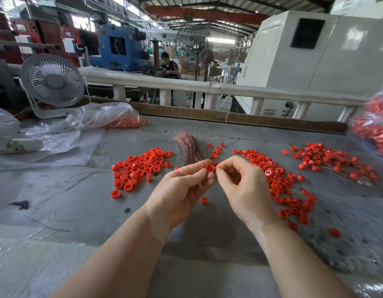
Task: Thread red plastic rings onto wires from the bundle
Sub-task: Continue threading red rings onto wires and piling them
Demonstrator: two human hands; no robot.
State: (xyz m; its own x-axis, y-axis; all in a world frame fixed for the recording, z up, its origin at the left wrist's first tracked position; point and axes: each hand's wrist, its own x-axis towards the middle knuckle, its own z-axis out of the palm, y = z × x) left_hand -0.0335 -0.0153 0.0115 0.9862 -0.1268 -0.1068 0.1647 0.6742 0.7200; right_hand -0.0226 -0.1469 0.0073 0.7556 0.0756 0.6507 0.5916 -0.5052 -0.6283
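My left hand [182, 188] pinches one red plastic ring [209, 167] between thumb and fingertips, above the grey table [78, 203]. Right beside the ring, my right hand [240, 186] has its thumb and forefinger pinched together on a thin wire too fine to see clearly. The bundle of copper wires [189, 148] lies just beyond my hands. Loose red rings [139, 168] are heaped to the left. More rings [280, 186] spread out to the right. Rings threaded on wires [336, 162] lie at the far right.
A clear bag of red rings [113, 118] and a white desk fan [53, 81] stand at the back left. Another bag of rings [375, 127] sits at the right edge. Stray dark wires [89, 174] lie left of the heap. A person sits beyond the table's rail.
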